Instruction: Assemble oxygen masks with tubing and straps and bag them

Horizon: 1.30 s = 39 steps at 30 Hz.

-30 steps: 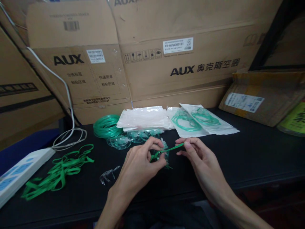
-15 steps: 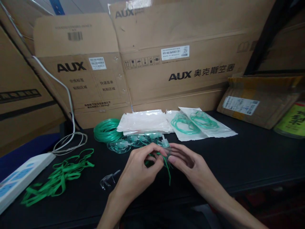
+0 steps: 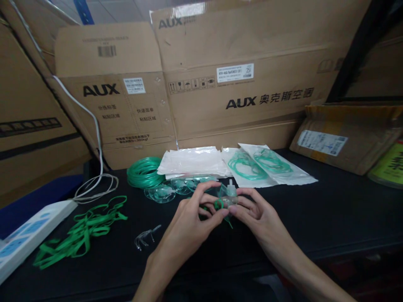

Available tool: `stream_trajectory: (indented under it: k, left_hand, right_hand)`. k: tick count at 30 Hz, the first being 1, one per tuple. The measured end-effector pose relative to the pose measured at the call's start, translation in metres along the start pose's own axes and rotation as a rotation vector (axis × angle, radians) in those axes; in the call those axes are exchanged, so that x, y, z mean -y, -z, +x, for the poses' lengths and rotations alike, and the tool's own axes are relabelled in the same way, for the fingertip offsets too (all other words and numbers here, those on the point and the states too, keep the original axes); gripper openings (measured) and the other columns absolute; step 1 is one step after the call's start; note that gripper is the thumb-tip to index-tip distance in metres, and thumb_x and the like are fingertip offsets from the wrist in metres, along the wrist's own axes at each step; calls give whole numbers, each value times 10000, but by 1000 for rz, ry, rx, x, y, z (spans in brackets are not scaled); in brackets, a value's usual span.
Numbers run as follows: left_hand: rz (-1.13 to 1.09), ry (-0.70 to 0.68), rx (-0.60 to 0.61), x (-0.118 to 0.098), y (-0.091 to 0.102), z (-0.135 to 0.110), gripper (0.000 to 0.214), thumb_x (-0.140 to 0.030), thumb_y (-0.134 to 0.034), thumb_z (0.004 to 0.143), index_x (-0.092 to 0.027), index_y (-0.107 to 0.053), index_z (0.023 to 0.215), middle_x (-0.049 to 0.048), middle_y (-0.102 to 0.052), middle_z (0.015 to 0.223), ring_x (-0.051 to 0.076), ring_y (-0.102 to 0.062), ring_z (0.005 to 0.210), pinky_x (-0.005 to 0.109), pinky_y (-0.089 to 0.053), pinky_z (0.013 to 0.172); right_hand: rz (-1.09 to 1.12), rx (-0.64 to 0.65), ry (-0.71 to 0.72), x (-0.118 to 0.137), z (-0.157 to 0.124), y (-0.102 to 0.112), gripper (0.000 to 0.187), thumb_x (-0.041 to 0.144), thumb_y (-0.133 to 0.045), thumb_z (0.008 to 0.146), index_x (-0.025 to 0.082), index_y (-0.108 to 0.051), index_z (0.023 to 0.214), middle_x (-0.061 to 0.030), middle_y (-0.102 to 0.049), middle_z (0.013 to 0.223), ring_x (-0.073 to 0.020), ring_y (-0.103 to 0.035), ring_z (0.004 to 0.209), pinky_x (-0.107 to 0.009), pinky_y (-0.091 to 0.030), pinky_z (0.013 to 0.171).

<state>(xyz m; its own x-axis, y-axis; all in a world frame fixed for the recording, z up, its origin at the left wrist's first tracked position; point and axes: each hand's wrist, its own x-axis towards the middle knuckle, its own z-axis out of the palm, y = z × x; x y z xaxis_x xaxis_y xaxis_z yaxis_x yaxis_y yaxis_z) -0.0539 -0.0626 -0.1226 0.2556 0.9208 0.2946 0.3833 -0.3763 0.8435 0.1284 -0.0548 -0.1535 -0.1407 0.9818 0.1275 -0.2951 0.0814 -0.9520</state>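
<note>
My left hand (image 3: 192, 218) and my right hand (image 3: 255, 214) meet over the black table (image 3: 330, 209), both closed on a clear plastic mask (image 3: 229, 196) with a green elastic strap (image 3: 218, 204) threaded at its side. My left thumb and fingers pinch the strap's looped end against the mask. My right fingers wrap the mask from the right. Several more clear masks (image 3: 163, 193) lie just behind my hands.
A pile of green straps (image 3: 82, 230) and clear small connectors (image 3: 145, 237) lie at the left, by a white power strip (image 3: 28, 235) and cable. A coil of green tubing (image 3: 143, 172), flat white bags (image 3: 192, 161) and sealed packs (image 3: 267, 167) sit before cardboard boxes (image 3: 220, 84).
A second ago my right hand held the strap stretched out to the right. Both hands have come together, and the strap is now gathered against the mask, which is lifted slightly.
</note>
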Motion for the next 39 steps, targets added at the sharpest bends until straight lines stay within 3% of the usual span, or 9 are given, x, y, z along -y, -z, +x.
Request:
stream_trajectory:
  k: [5,9,14,17,22,27,35,39]
  left_hand:
    - [214,-79,-48,8,-1,2,320,-230,-682,909,-244,-648,1227,-23,-737,875,116,-654,692,206,-529,674]
    - [288,-155,11,10,-4,0,212,-222,-658,936,-252,-741,1128,4,-737,884,147,-661,759,232,-511,739]
    - [355,-176,90,8,-7,-1,162,-237,-666,937,-260,-764,1064,-3,-730,843,152,-633,731,230,-474,699]
    - [396,-141,57,7,-7,0,165,-298,-696,924,-246,-762,1065,-10,-706,779,153,-622,686,240,-462,669]
    - [385,-127,88,0,-4,-1,140,-296,-692,930,-262,-778,1035,-17,-770,893,146,-661,718,238,-479,711]
    - [387,-93,106,-4,-2,-3,153,-280,-669,942,-277,-793,1031,-16,-788,942,146,-683,721,228,-496,712]
    - [462,-74,-37,-1,0,-4,157,-314,-639,957,-281,-792,961,-15,-776,855,172,-683,727,250,-497,707]
    - [544,-52,-268,-4,36,-3,220,-341,-581,978,-250,-781,965,18,-797,967,208,-723,854,286,-525,799]
  right_hand:
    - [67,-18,-57,5,-2,-2,542,442,-868,744,241,-590,1164,-54,-777,1041,-220,-753,965,-335,-568,908]
    - [46,57,-55,7,-2,-5,579,445,-890,708,248,-640,1192,-67,-777,1087,-250,-743,1038,-405,-535,1019]
    - [27,38,-22,-1,1,-1,487,391,-929,663,243,-639,1026,-43,-785,1022,-240,-741,1016,-354,-558,954]
    - [39,-60,-15,-4,2,2,487,410,-909,692,247,-602,1033,-38,-783,993,-234,-741,995,-341,-558,931]
    - [122,-257,-16,0,6,1,555,421,-947,612,261,-628,1037,-29,-801,943,-250,-751,956,-325,-590,873]
    - [179,-233,-71,-1,10,4,512,405,-926,648,230,-699,1072,-62,-801,989,-271,-765,913,-342,-638,783]
    - [411,-258,-204,-6,19,8,435,494,-875,694,207,-743,993,-53,-798,816,-233,-762,755,-295,-634,629]
    - [396,-222,-232,-9,20,11,366,467,-851,748,211,-746,987,-42,-775,782,-212,-736,724,-266,-607,582]
